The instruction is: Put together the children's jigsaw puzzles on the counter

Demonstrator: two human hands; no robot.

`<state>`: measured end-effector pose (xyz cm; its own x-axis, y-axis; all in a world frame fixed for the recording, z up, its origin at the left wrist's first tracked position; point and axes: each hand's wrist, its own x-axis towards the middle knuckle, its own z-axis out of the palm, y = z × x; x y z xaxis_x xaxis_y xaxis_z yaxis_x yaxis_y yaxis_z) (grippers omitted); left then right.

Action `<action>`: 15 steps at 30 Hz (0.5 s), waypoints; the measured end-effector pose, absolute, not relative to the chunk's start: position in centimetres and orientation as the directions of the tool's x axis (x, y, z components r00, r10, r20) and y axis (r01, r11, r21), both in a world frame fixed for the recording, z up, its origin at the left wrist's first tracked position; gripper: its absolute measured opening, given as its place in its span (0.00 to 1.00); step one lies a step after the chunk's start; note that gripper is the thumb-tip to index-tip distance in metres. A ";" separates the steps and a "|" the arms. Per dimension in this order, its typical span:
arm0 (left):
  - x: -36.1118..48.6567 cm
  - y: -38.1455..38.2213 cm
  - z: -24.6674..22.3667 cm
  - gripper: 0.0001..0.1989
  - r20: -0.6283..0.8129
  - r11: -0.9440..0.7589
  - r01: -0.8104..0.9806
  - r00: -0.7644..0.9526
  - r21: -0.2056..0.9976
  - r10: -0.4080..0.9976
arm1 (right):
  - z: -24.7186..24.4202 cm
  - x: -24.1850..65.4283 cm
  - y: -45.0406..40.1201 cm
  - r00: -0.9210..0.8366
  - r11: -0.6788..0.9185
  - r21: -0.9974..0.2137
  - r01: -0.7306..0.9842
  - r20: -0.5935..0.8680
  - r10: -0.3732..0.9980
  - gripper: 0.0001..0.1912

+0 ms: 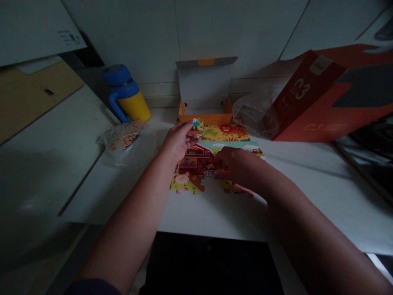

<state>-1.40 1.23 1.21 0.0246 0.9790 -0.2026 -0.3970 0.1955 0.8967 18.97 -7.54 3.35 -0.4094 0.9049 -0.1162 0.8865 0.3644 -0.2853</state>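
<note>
A partly joined jigsaw puzzle (199, 152) lies on the white table, showing a red barn, a hen and green ground. My left hand (178, 141) is above its left side, thumb and forefinger closed on a small puzzle piece (195, 123) with a white and teal figure. The other fingers of that hand stretch out loosely. My right hand (235, 166) reaches over the puzzle's right half, fingers curled down around a puzzle piece (210, 172) by the barn door. That hand hides part of the puzzle. A yellow picture strip with a lion (226, 130) lies behind.
An orange box (205, 119) stands at the back, lid raised. Left are a blue and yellow jug (129, 94) and a clear bag of small pieces (127, 139). A crumpled plastic bag (256, 112) and a large red box (325, 98) stand right. The table's front edge is near me.
</note>
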 end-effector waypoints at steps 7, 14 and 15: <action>-1.2 1.1 1.2 0.09 -0.196 0.197 -0.403 0.044 0.894 0.980 | 3.2 19.0 -7.4 -0.386 0.331 -0.298 0.895 -0.149 0.910 0.21; -1.0 1.0 1.1 0.09 -0.198 0.207 -0.407 0.065 0.889 0.978 | 3.4 18.9 -7.3 -0.372 0.310 -0.325 0.893 -0.147 0.917 0.16; -1.0 1.0 1.1 0.10 -0.194 0.208 -0.406 0.074 0.890 0.978 | 3.6 18.9 -7.3 -0.367 0.307 -0.333 0.891 -0.131 0.921 0.15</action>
<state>-0.97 0.98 1.09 0.0744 0.9781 -0.1943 -0.4064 0.2076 0.8898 18.89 -7.30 3.55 -0.3666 0.9211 -0.1312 0.8915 0.3074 -0.3328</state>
